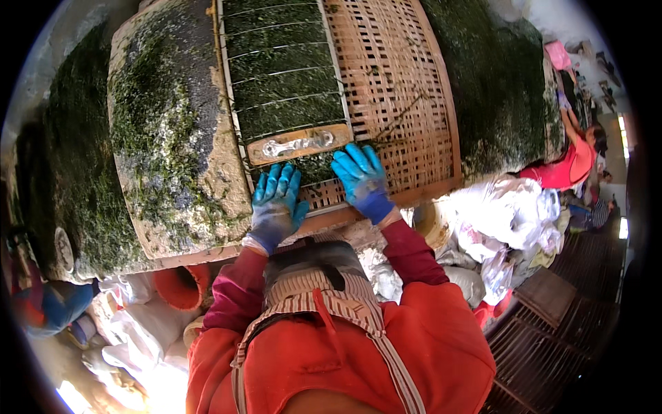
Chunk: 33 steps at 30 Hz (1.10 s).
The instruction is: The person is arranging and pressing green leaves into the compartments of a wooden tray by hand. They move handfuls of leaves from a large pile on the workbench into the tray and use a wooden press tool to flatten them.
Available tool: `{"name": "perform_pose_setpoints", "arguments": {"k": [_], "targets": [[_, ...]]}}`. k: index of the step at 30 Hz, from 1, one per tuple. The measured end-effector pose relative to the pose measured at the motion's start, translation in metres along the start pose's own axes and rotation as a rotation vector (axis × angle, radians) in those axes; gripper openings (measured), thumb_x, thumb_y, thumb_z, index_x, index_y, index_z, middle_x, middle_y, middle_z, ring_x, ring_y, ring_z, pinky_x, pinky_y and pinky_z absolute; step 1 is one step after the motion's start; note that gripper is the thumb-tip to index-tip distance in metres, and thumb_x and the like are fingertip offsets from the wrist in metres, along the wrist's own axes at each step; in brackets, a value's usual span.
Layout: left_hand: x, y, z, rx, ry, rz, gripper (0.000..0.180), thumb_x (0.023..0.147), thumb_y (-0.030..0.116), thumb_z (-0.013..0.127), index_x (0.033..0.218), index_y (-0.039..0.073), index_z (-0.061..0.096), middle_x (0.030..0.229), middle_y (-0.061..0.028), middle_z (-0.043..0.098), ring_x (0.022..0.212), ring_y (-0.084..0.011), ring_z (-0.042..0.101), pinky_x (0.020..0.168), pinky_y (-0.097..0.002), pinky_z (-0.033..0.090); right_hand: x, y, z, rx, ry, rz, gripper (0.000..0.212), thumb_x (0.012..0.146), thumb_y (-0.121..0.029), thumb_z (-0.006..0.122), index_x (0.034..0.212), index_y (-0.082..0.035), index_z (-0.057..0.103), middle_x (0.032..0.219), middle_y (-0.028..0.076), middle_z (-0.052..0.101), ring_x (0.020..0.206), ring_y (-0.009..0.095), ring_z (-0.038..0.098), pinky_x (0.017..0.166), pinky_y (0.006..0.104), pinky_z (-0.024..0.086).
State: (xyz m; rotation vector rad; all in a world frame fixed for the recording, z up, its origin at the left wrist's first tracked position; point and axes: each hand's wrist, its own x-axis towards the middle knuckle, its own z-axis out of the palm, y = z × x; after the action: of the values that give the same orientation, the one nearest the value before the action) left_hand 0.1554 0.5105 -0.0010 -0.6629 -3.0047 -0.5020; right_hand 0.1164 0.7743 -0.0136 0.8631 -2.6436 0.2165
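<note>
A long frame [340, 83] with thin cross strips lies on a woven slatted mat [393, 103], filled with a layer of dark green, finely chopped plant matter [286, 83]. Across its near end rests a wooden block [255, 152] with a metal handle. My left hand [274, 203], in a blue glove, lies with fingers stretched out on loose green bits just below the block. Beside the block's right end, my right hand [363, 179], gloved too, has its fingers extended over the mat's near edge. Neither hand holds anything that I can see.
Left of the frame is a pale board [234, 165] strewn with green scraps. More green matter [489, 90] covers the surface to the right. White plastic bags [503, 210] and an orange tub [181, 284] sit below the near edge. Another person [572, 162] in red works at far right.
</note>
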Motion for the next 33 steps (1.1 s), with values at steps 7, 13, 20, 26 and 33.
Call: {"name": "perform_pose_setpoints", "arguments": {"k": [7,13,20,26,33], "targets": [[0.014,0.033,-0.014,-0.008,0.156,0.035,0.068,0.092,0.04,0.067,0.148,0.004,0.052,0.154,-0.0185,0.05,0.144,-0.0397,0.044,0.124,-0.0556,0.024,0.002,0.012,-0.028,0.158,-0.219,0.089,0.025,0.091,-0.02,0.069,0.112,-0.01,0.078,0.147,0.005,0.059,0.147,0.028,0.041,0.122,0.0549,0.03],[0.028,0.05,-0.013,-0.042,-0.004,0.124,0.061,0.097,0.046,0.061,0.142,0.004,0.059,0.155,-0.0183,0.049,0.148,-0.0388,0.04,0.125,-0.0534,0.021,-0.012,0.08,-0.044,0.248,-0.451,0.366,0.107,0.09,-0.038,0.074,0.168,-0.018,0.002,0.174,0.016,0.006,0.16,0.034,0.011,0.129,0.0463,0.017],[0.08,0.068,0.028,-0.006,-0.229,0.14,0.07,0.101,0.055,0.049,0.151,0.007,0.049,0.162,-0.0197,0.04,0.151,-0.0379,0.034,0.126,-0.0502,0.018,0.062,0.069,-0.001,0.06,-0.798,0.261,0.04,0.079,-0.006,0.064,0.117,-0.005,0.072,0.122,0.022,0.07,0.114,0.035,0.068,0.098,0.0487,0.054],[0.074,0.06,0.027,-0.063,-0.256,0.112,0.064,0.102,0.054,0.049,0.147,0.008,0.054,0.154,-0.0184,0.051,0.146,-0.036,0.043,0.125,-0.0493,0.022,0.116,0.026,-0.053,0.612,-0.532,0.113,0.025,0.091,-0.013,0.064,0.113,-0.003,0.073,0.077,0.015,0.072,0.067,0.024,0.069,0.061,0.0426,0.058],[0.029,0.037,-0.012,-0.29,0.221,-0.154,0.036,0.099,0.031,0.063,0.124,0.007,0.071,0.136,-0.0156,0.067,0.126,-0.0326,0.064,0.115,-0.0449,0.043,0.05,0.068,-0.079,0.099,0.005,-0.096,0.03,0.088,-0.012,0.068,0.118,-0.012,0.075,0.133,0.01,0.067,0.134,0.032,0.055,0.11,0.0477,0.048]]}}
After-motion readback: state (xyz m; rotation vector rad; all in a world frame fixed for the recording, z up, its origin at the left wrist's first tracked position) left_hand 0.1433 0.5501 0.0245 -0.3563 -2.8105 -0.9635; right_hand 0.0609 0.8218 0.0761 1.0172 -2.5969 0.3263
